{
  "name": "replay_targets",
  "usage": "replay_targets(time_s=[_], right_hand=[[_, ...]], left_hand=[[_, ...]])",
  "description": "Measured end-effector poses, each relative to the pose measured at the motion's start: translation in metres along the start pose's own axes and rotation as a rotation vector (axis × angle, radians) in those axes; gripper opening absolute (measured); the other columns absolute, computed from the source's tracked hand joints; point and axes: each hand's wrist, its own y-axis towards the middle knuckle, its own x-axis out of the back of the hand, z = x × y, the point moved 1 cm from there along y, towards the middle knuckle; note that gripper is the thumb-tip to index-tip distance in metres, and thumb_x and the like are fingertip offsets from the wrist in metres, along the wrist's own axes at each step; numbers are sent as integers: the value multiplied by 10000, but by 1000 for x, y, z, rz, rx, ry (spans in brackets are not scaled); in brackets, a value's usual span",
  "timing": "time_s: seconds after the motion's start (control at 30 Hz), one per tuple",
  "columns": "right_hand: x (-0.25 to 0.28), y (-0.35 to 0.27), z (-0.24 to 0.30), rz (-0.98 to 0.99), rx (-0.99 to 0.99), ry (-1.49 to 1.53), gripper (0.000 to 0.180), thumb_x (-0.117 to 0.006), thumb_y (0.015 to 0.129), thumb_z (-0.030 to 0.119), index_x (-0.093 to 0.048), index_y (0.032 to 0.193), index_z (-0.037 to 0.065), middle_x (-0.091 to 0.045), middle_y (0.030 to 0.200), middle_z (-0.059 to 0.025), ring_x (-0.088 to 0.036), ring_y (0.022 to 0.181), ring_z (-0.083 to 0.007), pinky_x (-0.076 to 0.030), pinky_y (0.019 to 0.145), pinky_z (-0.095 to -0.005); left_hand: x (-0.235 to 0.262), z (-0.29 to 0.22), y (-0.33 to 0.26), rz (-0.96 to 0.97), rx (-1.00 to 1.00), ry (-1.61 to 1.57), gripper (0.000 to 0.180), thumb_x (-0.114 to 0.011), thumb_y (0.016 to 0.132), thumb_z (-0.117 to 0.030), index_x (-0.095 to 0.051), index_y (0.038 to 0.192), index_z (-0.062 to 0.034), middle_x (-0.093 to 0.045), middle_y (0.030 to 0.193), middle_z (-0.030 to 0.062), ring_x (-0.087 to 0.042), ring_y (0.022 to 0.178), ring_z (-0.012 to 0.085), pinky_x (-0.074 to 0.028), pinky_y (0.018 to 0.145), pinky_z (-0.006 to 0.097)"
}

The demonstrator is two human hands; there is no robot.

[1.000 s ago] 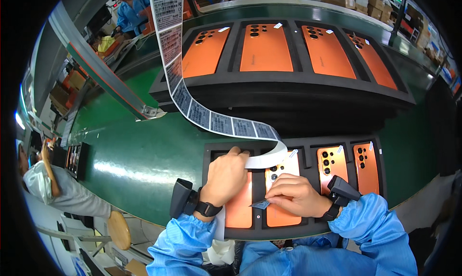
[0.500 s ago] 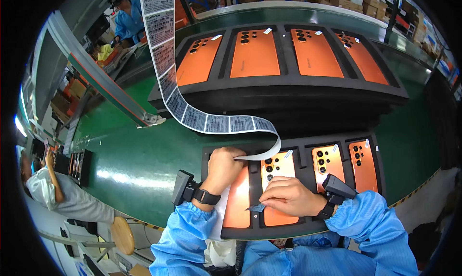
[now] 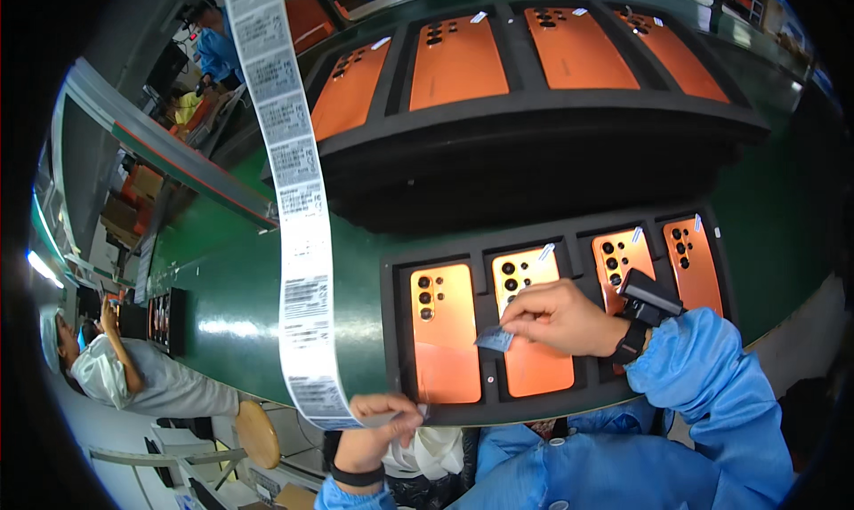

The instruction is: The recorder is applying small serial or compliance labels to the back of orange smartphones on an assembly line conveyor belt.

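Note:
My left hand point(image 3: 384, 428) is closed at the near left corner of a black foam tray point(image 3: 445, 414), pinching the lower end of a long strip of printed white labels point(image 3: 304, 270). My right hand point(image 3: 562, 319) holds a small bluish label point(image 3: 495, 339) between thumb and fingers. It hovers over the second orange phone point(image 3: 541, 372), partly covering it. To its left lies another orange phone point(image 3: 446, 337), camera end away from me and fully uncovered. Two more phones, a third point(image 3: 614, 243) and a fourth point(image 3: 694, 265), sit in the tray's right slots; my wrist hides part of the third.
Beyond the near tray stands a taller black foam stack point(image 3: 534, 154) with orange phones point(image 3: 458, 61) in its top. A metal post point(image 3: 178, 159) slants over the green tabletop point(image 3: 231, 305) at left. One person point(image 3: 142, 359) is at far left; another point(image 3: 218, 48) works behind.
My left hand has drawn the label strip from the top of the leftmost phone down to the tray's near left corner, uncovering that phone. My right hand still holds its label.

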Motion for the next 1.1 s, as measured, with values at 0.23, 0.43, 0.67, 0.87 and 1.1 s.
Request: replay_targets(time_s=[0.23,0.43,0.67,0.87,1.1], right_hand=[[-21,27,28,25,-146,13,126,-638,808,107,-629,836,-16,-618,708,-86,-582,612,-149,-453,563,-267],[-57,43,10,71,0,-124,128,-629,764,112,-615,771,-15,-609,682,-135,-606,611,-272,-471,561,-337],[-61,44,5,149,-14,-171,132,-627,772,116,-613,763,-16,-598,678,-141,-596,621,-287,-464,573,-360],[-58,48,4,171,-27,-186,129,-632,779,109,-616,771,-20,-605,688,-146,-594,621,-292,-465,574,-361],[-59,48,3,183,-27,-192,130,-635,796,102,-623,799,-27,-615,714,-121,-589,623,-231,-465,571,-317]], left_hand=[[13,52,-39,164,2,-249,167,-715,732,-66,-608,708,60,-554,637,94,-505,493,131,-389,460,241],[12,52,-42,347,76,-237,96,-716,705,36,-638,753,65,-587,674,107,-518,527,120,-380,473,223],[12,44,-47,251,-100,-179,115,-729,707,-3,-650,744,71,-603,663,121,-546,542,141,-397,485,242],[8,39,-49,248,-85,-236,100,-717,704,19,-649,736,84,-601,657,138,-543,528,155,-398,483,255],[8,40,-51,249,-89,-262,90,-712,703,42,-645,745,85,-598,655,144,-538,526,155,-398,483,251]])
